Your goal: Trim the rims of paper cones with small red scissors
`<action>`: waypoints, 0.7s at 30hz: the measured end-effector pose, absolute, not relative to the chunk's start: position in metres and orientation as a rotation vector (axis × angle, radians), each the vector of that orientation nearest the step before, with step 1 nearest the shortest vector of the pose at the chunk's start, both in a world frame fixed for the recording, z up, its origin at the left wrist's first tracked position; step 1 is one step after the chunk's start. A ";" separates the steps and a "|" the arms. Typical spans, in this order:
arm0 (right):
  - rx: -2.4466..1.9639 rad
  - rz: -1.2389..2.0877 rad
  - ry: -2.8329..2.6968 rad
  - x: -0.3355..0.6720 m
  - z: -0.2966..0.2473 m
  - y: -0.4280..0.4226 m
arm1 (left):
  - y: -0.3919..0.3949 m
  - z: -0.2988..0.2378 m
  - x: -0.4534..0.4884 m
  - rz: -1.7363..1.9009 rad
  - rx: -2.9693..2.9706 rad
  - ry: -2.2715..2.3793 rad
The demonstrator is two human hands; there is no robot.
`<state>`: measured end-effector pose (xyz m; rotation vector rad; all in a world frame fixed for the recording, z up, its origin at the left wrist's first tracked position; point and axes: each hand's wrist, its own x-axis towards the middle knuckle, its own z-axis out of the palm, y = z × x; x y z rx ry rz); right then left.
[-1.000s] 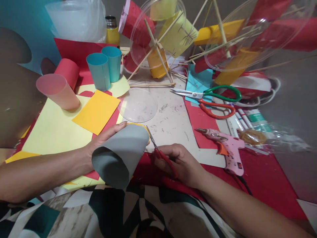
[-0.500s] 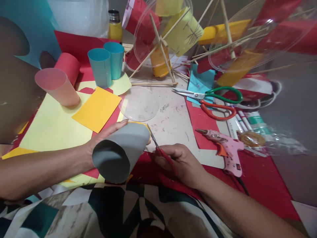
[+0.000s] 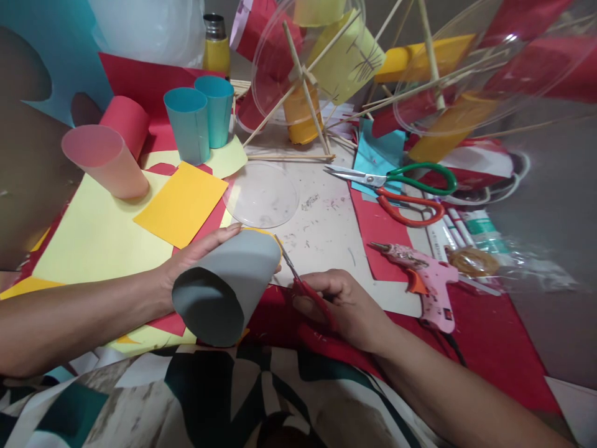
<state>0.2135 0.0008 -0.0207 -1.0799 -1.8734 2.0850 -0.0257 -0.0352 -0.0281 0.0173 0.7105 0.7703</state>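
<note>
My left hand [image 3: 205, 247] is wrapped round the far side of a grey paper tube [image 3: 242, 267], its dark open end tilted toward me. A thin yellow-orange paper edge [image 3: 261, 231] shows along the tube's far end. In my right hand [image 3: 338, 305] is a small pair of red-handled scissors [image 3: 313, 297], my fingers closed on the handles. The scissors' blades point up and left, right at the yellow edge of the tube. Most of my left fingers are hidden behind the tube. A clear plastic disc [image 3: 263, 196] lies just beyond.
Left stand a pink paper tube [image 3: 109, 165] and two blue tubes [image 3: 189, 127], near a yellow-orange sheet [image 3: 181, 205]. Large green-and-orange-handled scissors [image 3: 373, 179] and a pink glue gun [image 3: 429, 274] lie on the right. Behind is a structure of wooden sticks [image 3: 303, 87] with plastic discs and coloured cups.
The hands, tube and scissors stay almost where they were; the scissors' blades look slightly shifted at the tube's far edge. The view has moved a little.
</note>
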 end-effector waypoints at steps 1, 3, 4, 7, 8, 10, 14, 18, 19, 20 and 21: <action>-1.088 2.090 -1.882 0.214 -0.022 0.001 | -0.035 -0.026 -0.025 0.783 0.012 0.714; -1.100 2.085 -1.886 0.215 -0.022 0.001 | -0.036 -0.023 -0.024 0.795 0.006 0.726; -1.103 2.082 -1.883 0.216 -0.023 0.001 | -0.037 -0.023 -0.024 0.795 0.007 0.741; -1.081 2.094 -1.849 0.216 -0.022 0.001 | -0.038 -0.022 -0.023 0.796 0.041 0.778; -1.066 2.101 -1.840 0.216 -0.022 0.001 | -0.038 -0.022 -0.023 0.808 0.061 0.785; -1.048 2.104 -1.824 0.215 -0.023 0.001 | -0.038 -0.022 -0.023 0.831 0.106 0.795; -1.041 2.107 -1.814 0.214 -0.023 0.001 | -0.035 -0.020 -0.023 0.829 0.154 0.822; -1.039 2.120 -1.800 0.216 -0.023 0.001 | -0.033 -0.017 -0.023 0.801 0.172 0.846; -1.040 2.127 -1.797 0.217 -0.023 0.001 | -0.033 -0.016 -0.023 0.817 0.190 0.867; -1.043 2.140 -1.797 0.218 -0.023 0.001 | -0.033 -0.014 -0.023 0.835 0.219 0.890; -1.048 2.159 -1.798 0.218 -0.023 0.002 | -0.033 -0.013 -0.024 0.846 0.254 0.915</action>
